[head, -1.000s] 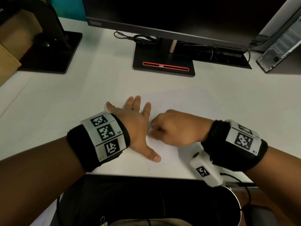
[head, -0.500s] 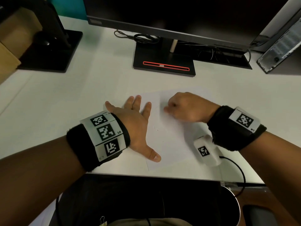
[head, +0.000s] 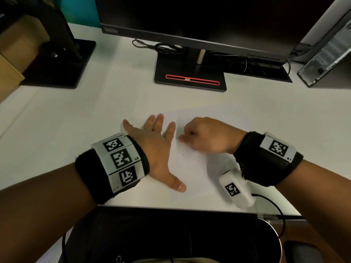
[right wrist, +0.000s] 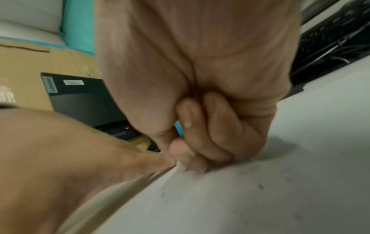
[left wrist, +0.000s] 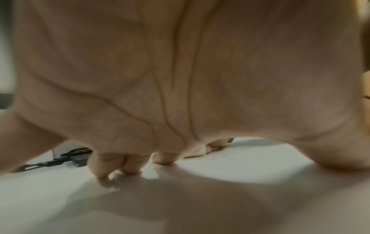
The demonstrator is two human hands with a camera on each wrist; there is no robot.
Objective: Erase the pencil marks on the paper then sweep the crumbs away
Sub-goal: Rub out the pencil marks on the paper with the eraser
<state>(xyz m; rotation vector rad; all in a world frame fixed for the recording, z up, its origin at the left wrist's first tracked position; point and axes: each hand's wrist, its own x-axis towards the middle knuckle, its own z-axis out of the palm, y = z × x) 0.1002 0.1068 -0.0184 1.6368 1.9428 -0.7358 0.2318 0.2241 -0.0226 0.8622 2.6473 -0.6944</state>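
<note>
Paper and eraser on white desk

White paper [head: 191, 173] lies flat, bearing faint pencil marks [head: 182, 155] and dark crumbs [right wrist: 260, 186]. A small pale eraser [right wrist: 180, 168] stands tip-down on the sheet near its left edge.

A white desk [head: 79, 118] bears paper [head: 191, 173] and a monitor stand [head: 191, 76].

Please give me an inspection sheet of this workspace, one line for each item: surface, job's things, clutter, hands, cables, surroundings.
Surface: white desk.
Job's things: paper flat on the desk, faint pencil marks and dark specks on it; small pale eraser pressed to it.
Clutter: nothing seen.
Hands: left hand flat, fingers spread, on the paper's left edge; right hand curled, pinching the eraser.
Cables: black cables behind the monitor stand.
Surroundings: monitor, cardboard box, second stand.
</note>
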